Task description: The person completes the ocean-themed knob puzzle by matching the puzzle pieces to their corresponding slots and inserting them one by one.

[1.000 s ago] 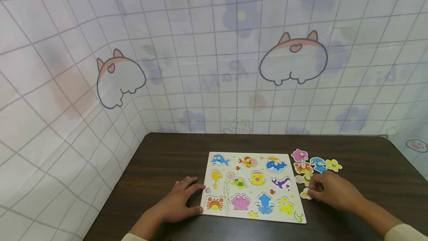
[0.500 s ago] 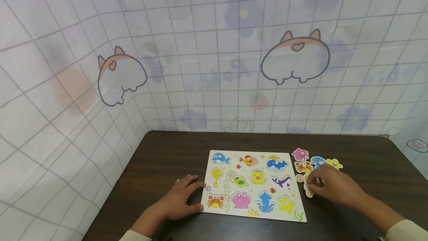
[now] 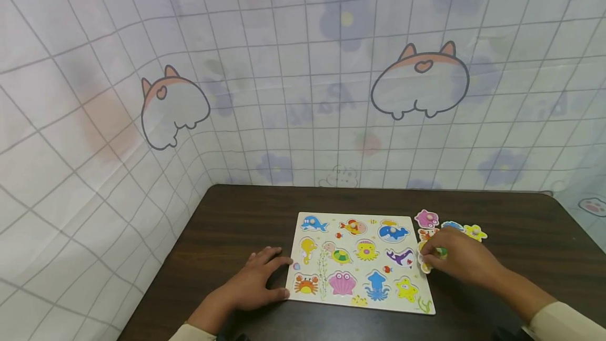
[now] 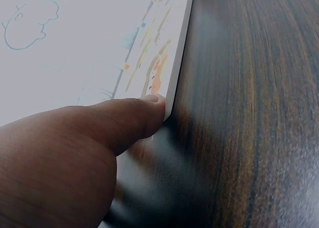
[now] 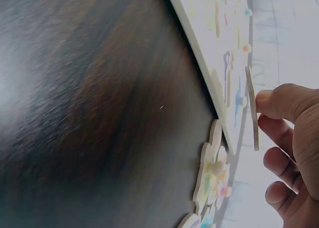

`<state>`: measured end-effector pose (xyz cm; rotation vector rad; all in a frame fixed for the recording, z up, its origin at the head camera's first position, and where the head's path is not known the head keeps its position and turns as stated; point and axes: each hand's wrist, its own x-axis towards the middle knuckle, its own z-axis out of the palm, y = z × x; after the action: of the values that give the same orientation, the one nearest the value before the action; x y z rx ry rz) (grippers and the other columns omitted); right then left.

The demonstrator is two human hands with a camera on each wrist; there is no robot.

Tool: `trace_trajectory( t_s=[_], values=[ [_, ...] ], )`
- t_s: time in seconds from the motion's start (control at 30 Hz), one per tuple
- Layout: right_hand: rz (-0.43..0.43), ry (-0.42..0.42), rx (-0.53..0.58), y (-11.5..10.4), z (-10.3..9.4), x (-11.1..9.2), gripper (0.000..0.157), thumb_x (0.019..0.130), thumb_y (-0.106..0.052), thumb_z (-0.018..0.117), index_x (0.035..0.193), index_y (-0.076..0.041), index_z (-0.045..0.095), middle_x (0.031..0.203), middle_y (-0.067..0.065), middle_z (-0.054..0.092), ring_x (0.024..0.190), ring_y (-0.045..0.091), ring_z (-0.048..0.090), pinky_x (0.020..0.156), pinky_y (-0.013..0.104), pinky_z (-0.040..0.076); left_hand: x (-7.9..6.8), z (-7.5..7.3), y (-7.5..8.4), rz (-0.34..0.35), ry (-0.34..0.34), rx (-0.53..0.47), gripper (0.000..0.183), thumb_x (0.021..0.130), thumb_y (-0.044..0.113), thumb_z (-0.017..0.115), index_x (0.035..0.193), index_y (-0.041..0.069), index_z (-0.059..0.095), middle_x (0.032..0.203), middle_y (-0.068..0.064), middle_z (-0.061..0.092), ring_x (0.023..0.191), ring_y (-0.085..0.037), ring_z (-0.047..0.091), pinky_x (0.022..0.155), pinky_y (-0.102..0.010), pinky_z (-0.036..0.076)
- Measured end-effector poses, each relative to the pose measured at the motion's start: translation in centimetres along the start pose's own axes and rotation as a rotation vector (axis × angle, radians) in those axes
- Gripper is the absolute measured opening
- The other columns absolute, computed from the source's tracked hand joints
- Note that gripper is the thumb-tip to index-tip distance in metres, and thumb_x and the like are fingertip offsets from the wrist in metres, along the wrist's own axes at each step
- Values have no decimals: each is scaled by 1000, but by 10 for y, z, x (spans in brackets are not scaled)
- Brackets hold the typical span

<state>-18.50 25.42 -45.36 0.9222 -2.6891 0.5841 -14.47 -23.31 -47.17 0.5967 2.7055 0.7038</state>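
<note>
A cream puzzle board (image 3: 322, 305) with sea-animal shapes lies on the table. My left hand (image 3: 254, 281) rests on the table at the board's left edge; in the left wrist view its thumb (image 4: 134, 119) touches the board's corner. My right hand (image 3: 461, 258) pinches a yellow puzzle piece (image 3: 423, 262) near the board's right edge. In the right wrist view that piece shows edge-on, raised above the table, between thumb and fingers. Beneath the right hand lies a turtle piece (image 3: 442, 252), mostly hidden.
Loose knobbed pieces lie right of the board: a pink shell (image 3: 427, 219), a crab (image 3: 426, 234), a blue squid (image 3: 452, 224) partly covered, and a yellow star (image 3: 475, 232). A patterned curtain (image 3: 284, 67) hangs behind the dark table (image 3: 227, 225).
My right hand has picked the yellow piece up from the table and moved it up and left to the board's right edge. My left hand stays in place.
</note>
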Motion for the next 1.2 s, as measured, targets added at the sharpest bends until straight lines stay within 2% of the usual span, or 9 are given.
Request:
trace_trajectory(
  t_s=[0.07,0.23,0.43,0.67,0.9,1.03,1.2],
  values=[
    [0,6,4,-2,1,4,25,78,-14,89,83,-34,76,87,-27,63,85,6,56,70,31,51,0,0,0,4,1,-1,65,93,53,71,149,28,51,162,-12,31,152,-41,20,119,-66,12],
    [49,-44,28,-11,1,14,18,81,-17,88,86,-31,78,90,-24,66,90,9,58,73,33,53,0,0,0,5,0,0,65,93,53,71,149,28,51,162,-12,31,152,-41,21,119,-66,13],
    [81,-81,63,-19,5,24,13,83,-16,86,87,-27,79,88,-22,64,85,10,56,69,31,50,1,1,-2,6,3,3,65,92,55,71,149,29,51,162,-12,32,152,-41,21,119,-66,13],
    [94,-116,81,-26,10,35,14,86,-18,84,84,-30,77,87,-24,63,84,10,53,68,31,47,2,3,-3,-2,7,19,66,92,57,70,149,30,51,162,-11,31,152,-40,21,119,-66,13],
    [91,-112,99,-33,15,43,13,86,-17,84,86,-29,79,87,-24,62,88,11,55,71,31,50,1,5,-5,21,21,5,66,92,57,71,148,30,51,162,-12,33,151,-43,22,118,-68,13],
    [119,-127,122,-38,17,50,11,86,-19,84,87,-29,79,90,-21,64,92,13,56,71,32,51,1,5,-5,25,21,12,66,92,59,69,149,32,51,162,-13,33,151,-44,22,117,-69,13],
    [150,-148,121,-46,20,59,8,86,-24,85,87,-30,80,94,-16,67,95,15,58,69,30,53,1,1,-1,15,12,0,65,92,54,71,148,27,52,161,-14,32,151,-43,21,118,-68,12]
  ],
)
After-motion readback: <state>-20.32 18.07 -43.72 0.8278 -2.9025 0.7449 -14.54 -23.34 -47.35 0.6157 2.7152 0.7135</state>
